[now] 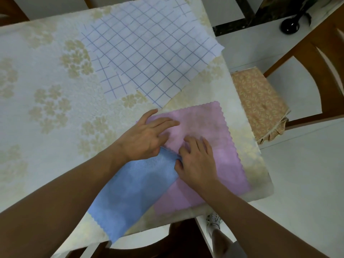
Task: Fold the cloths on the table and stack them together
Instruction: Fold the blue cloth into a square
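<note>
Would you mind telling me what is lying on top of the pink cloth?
The blue cloth overlaps the pink cloth at its near left part, and the left hand and right hand rest on it. Whatever lies beneath them is hidden.

Pink cloth [204, 127]: plain pale pink, scalloped edge. Blue cloth [130, 192]: plain mid blue, fine woven texture. Checked cloth [149, 53]: white, thin blue grid lines. Bench covering [46, 81]: cream, beige flower clusters. Chair cushion [258, 103]: tan, pale leaf print.
</note>
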Action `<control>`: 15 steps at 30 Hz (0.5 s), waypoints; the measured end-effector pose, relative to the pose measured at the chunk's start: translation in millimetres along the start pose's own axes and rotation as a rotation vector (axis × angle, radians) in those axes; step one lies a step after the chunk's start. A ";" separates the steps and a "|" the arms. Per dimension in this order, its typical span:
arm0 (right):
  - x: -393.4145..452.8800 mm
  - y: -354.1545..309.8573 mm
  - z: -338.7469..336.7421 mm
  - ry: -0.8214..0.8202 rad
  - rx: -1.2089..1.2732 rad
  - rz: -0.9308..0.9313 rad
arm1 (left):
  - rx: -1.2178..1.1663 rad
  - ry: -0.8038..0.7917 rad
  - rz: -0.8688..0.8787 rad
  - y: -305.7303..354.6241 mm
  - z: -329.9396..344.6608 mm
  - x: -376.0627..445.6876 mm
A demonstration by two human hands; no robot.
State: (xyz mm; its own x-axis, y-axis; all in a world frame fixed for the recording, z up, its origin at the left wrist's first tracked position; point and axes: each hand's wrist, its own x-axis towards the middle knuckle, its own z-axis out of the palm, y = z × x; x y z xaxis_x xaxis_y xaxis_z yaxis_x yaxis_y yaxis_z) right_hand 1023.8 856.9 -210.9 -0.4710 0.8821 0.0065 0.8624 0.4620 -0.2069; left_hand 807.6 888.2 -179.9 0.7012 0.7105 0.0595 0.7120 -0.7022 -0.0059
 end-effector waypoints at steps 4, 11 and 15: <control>-2.9 -1.9 -1.6 0.024 0.075 0.006 | 0.014 0.001 -0.004 -0.3 -8.1 -12.2; -13.0 -13.1 -16.9 0.212 0.075 -0.102 | 0.068 0.033 -0.031 4.2 -18.1 -24.1; -19.1 -18.5 -27.4 0.246 0.042 -0.147 | 0.114 -0.021 -0.072 10.0 -29.2 -27.4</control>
State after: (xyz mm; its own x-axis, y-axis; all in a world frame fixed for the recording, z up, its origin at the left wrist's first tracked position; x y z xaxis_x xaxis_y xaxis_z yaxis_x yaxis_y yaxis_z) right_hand 1021.9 834.0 -180.3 -0.5266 0.8042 0.2756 0.7773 0.5868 -0.2268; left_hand 794.4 860.4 -152.4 0.6478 0.7606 0.0427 0.7594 -0.6403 -0.1157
